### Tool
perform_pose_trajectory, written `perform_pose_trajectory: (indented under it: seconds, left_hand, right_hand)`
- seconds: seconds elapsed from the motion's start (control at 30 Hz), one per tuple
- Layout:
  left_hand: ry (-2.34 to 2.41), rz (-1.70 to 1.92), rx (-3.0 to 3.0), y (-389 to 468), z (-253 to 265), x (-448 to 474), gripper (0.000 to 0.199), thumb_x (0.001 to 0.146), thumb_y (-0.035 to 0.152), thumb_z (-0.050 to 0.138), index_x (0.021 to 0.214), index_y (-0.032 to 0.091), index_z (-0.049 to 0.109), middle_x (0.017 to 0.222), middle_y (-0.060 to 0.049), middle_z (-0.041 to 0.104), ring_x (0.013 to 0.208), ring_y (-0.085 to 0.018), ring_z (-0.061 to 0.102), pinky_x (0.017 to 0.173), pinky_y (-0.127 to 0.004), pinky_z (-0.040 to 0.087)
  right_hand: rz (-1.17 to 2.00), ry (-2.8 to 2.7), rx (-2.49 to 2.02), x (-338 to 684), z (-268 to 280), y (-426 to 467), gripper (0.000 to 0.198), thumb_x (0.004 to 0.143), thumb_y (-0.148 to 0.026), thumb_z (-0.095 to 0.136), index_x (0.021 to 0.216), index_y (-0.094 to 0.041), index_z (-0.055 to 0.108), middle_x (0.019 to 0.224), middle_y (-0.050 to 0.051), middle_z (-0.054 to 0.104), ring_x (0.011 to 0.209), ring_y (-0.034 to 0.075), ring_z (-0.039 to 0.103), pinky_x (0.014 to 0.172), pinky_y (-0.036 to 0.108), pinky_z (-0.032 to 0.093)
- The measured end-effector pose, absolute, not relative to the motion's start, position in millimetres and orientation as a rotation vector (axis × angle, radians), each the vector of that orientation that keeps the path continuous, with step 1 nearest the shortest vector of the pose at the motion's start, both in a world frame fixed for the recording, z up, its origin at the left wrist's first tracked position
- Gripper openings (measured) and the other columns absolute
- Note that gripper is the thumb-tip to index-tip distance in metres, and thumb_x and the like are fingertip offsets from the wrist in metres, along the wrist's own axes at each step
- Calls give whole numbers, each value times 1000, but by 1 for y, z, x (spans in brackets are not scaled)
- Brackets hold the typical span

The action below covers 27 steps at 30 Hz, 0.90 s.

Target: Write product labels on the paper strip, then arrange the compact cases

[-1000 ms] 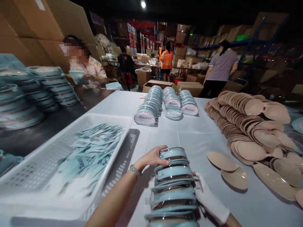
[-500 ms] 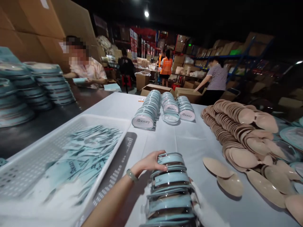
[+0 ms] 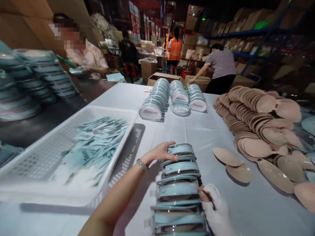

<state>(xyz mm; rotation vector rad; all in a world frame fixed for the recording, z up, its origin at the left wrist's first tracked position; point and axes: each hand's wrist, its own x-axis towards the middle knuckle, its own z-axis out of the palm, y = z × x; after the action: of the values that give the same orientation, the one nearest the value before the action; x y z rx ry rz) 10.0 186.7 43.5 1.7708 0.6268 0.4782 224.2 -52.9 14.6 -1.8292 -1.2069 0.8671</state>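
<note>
A row of clear oval plastic cases (image 3: 178, 190) with light-blue bands and brownish contents runs along the table toward me, lying on edge. My left hand (image 3: 161, 152), bare with a pale bangle at the wrist, grips the far end case, thumb on the near side and fingers over its rim. On the row's right side is my right hand (image 3: 215, 203), in a white glove with bare fingertips showing. Its fingers are curled together against the cases; what they pinch, if anything, is not clear. The row's near end runs out of view.
A white perforated basket (image 3: 103, 193) with blue printed packets (image 3: 98, 144) stands left. Finished-looking cases (image 3: 151, 113) are lined up at the back. Beige bra cups (image 3: 246, 121) are piled right, with two loose cups (image 3: 237, 165) nearer. Several people are beyond the table.
The view has tilted down, so the whole scene sits higher in the picture. My right hand shows more fully beside the row; my left hand keeps its hold on the far end.
</note>
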Motion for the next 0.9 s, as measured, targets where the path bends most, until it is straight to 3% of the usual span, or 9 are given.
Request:
perform_pose_trajectory:
  seconds: [0.13, 0.27, 0.33, 0.43, 0.53, 0.63, 0.7, 0.9]
  left_hand:
    - [647, 504, 1747, 183, 39, 9, 55, 64, 56, 82, 93, 17, 57, 80, 2, 56, 76, -17, 53, 67, -26, 41]
    - [660, 494, 1757, 182, 37, 10, 57, 65, 59, 81, 97, 17, 58, 83, 1, 60, 79, -20, 57, 71, -29, 46]
    - [677, 496, 1763, 181, 38, 11, 66, 64, 60, 82, 108, 18, 58, 93, -3, 64, 87, -24, 60, 79, -34, 49]
    - [802, 637, 1796, 166, 41, 8, 83, 67, 63, 80, 130, 19, 49, 122, -12, 60, 116, -33, 56, 101, -46, 45]
    - [995, 990, 1844, 119, 41, -2, 68, 81, 65, 71, 129, 20, 51, 133, -16, 51, 132, -34, 45, 113, -50, 35]
    - [975, 1074, 1847, 52, 37, -17, 39, 94, 59, 59, 102, 21, 59, 106, -9, 58, 105, -24, 56, 93, -37, 47]
    - [945, 997, 1856, 13, 34, -24, 35, 98, 55, 56, 89, 20, 59, 88, -4, 60, 86, -19, 57, 78, -30, 47]
    - [963, 701, 1719, -19, 46, -24, 45, 99, 53, 52, 95, 16, 76, 84, -7, 74, 76, -17, 63, 69, -25, 45]
  right_hand:
    - [1258, -883, -1707, 231, -13, -75, 63, 78, -74, 64, 115, -23, 60, 110, 14, 71, 105, 27, 67, 95, 40, 53]
    - [1465, -689, -1648, 234, -31, -88, 75, 54, -86, 75, 88, -20, 62, 82, 9, 69, 82, 24, 67, 79, 36, 52]
    - [1528, -775, -1659, 235, -25, -86, 70, 57, -85, 74, 75, -19, 59, 71, 5, 63, 72, 20, 61, 72, 33, 49]
    - [1604, -952, -1754, 237, -2, -77, 62, 64, -78, 71, 71, -19, 55, 63, 0, 54, 61, 14, 49, 61, 28, 40]
    - [1623, -1061, -1901, 240, 20, -66, 60, 67, -78, 63, 67, -20, 48, 56, -5, 40, 54, 10, 33, 54, 26, 28]
    - [1594, -1285, -1920, 248, 29, -59, 66, 70, -87, 52, 65, -22, 41, 58, -5, 33, 58, 10, 27, 55, 27, 23]
    - [1604, -1459, -1876, 257, 31, -55, 72, 71, -94, 42, 66, -23, 38, 62, -5, 32, 61, 11, 26, 56, 28, 23]
    - [1608, -1771, -1667, 256, 68, -40, 72, 83, -91, 30, 68, -21, 41, 67, -1, 44, 65, 14, 37, 61, 29, 35]
